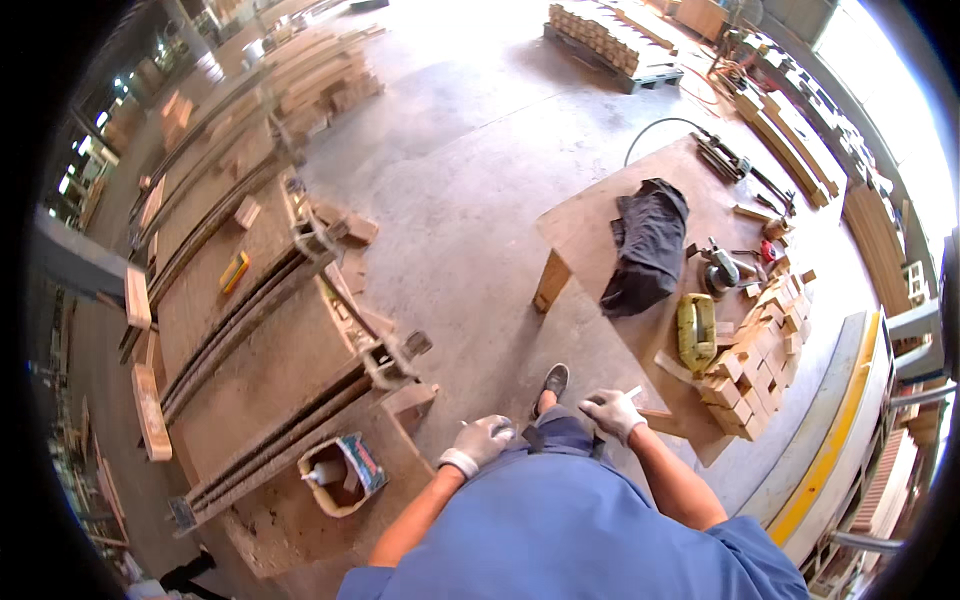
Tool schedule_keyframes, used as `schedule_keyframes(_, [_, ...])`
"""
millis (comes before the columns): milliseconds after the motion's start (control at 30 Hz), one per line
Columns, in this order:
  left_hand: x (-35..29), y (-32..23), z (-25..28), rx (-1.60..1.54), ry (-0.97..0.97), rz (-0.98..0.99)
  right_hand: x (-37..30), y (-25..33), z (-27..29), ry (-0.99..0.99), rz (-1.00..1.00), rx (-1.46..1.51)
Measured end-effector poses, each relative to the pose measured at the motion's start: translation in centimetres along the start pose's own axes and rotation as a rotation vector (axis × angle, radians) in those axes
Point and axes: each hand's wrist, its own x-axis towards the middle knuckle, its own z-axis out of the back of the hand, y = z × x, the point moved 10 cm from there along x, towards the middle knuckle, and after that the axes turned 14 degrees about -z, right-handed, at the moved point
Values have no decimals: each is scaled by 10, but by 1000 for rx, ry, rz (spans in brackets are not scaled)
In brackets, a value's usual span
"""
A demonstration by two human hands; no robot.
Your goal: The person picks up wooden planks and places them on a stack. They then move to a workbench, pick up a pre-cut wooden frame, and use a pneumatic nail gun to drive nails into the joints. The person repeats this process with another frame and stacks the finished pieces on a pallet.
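Observation:
My left hand (482, 443), in a pale work glove, is by my left thigh with its fingers curled in. What it holds, if anything, I cannot make out. My right hand (612, 414), gloved too, is bent closed beside the near edge of the wooden worktable (590, 225). A thin white bit (633, 392) shows at its fingers, too small to name. On that table lie a crumpled dark cloth (650, 240), a yellow plastic container (696, 332), a power sander (720, 270) and a pile of small wood blocks (760, 370).
On my left stands a long clamping bench (255, 370) with metal bars, a yellow tool (234, 272) and a cut-open box (342, 475) with a bottle inside. Stacked timber (610, 40) rests on a pallet ahead. A yellow-striped metal edge (830, 440) runs along my right.

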Motion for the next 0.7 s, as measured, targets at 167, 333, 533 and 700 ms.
schedule_keyframes(167, [80, -29, 26, 88, -68, -7, 47, 66, 79, -99, 144, 35])
schedule_keyframes(333, [141, -63, 25, 100, 51, -61, 78, 105, 150, -231, 247, 62])
schedule_keyframes(533, [200, -84, 47, 130, 122, -21, 118, 109, 174, -226, 187, 156])
schedule_keyframes(700, [255, -94, 67, 144, 263, -82, 141, 141, 178, -103, 135, 197])
